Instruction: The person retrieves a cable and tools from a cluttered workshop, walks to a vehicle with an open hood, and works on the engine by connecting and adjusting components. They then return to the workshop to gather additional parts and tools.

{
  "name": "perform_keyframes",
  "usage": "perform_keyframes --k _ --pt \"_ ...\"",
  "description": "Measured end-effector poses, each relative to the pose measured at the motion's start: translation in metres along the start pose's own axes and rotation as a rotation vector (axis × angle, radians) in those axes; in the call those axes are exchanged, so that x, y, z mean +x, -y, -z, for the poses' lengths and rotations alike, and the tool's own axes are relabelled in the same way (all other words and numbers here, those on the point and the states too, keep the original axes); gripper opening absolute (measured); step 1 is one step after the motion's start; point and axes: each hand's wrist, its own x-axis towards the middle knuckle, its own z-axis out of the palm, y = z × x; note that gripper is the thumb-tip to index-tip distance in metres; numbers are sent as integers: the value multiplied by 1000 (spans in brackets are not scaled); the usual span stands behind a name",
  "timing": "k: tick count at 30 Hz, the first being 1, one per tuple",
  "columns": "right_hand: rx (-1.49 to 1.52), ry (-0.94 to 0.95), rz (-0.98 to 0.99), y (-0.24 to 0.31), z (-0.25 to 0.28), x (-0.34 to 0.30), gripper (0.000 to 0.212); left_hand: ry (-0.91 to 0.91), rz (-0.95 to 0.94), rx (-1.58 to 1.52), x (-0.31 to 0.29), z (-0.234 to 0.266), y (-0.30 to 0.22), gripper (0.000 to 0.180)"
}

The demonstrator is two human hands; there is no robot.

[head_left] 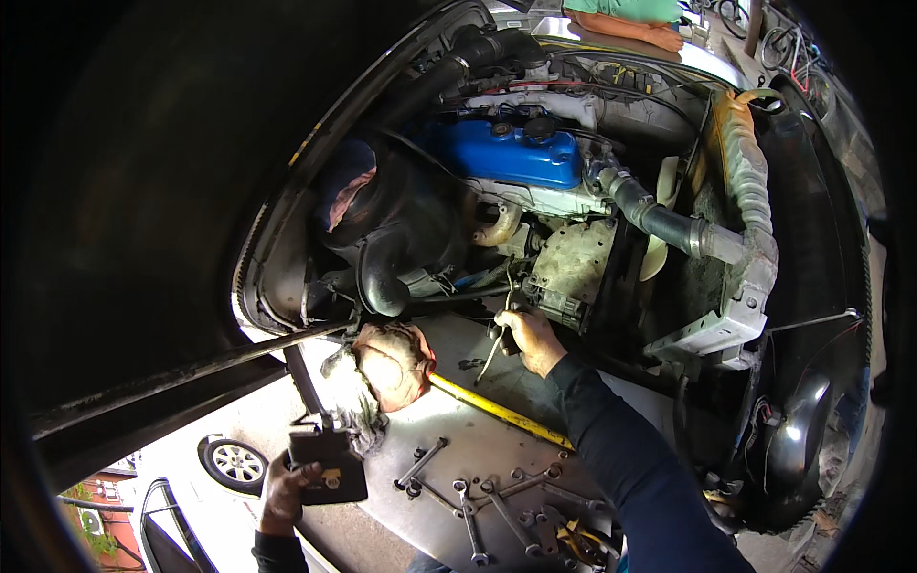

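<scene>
In my left hand [285, 492], at the lower left, is a black box-shaped device [334, 470], with the fingers closed around its side. Bright light falls on the fender just beyond it. My right hand [528, 339] reaches over the fender into the engine bay, gripping a thin, slightly bent metal rod [490, 361]. The rod's upper end points toward a dirty metal housing [576, 263] below the blue valve cover [506, 148]. Its exact kind cannot be made out. A crumpled rag [394, 366] lies on the fender between my hands.
Several wrenches [468, 520] and yellow-handled pliers [575, 542] lie on the fender [382, 516]. A yellow bar [501, 413] runs under my right forearm. The radiator [750, 191] stands at the right, a raised black hood [143, 191] at the left. Another person's arm [626, 27] rests on the far side.
</scene>
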Motion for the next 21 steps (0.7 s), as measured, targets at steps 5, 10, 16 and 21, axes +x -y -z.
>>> perform_keyframes --k 5,10,16,21 --pt "64 -5 6 -1 -3 -4 9 108 123 -87 -41 4 10 58" --pt "27 -11 69 -5 -4 1 10 144 192 70 -85 -14 1 77" --pt "22 -34 -60 -12 7 9 13 171 -206 493 -80 -78 -66 81" --pt "-92 -25 51 -19 18 21 17 -25 -710 570 -10 -128 -129 86"
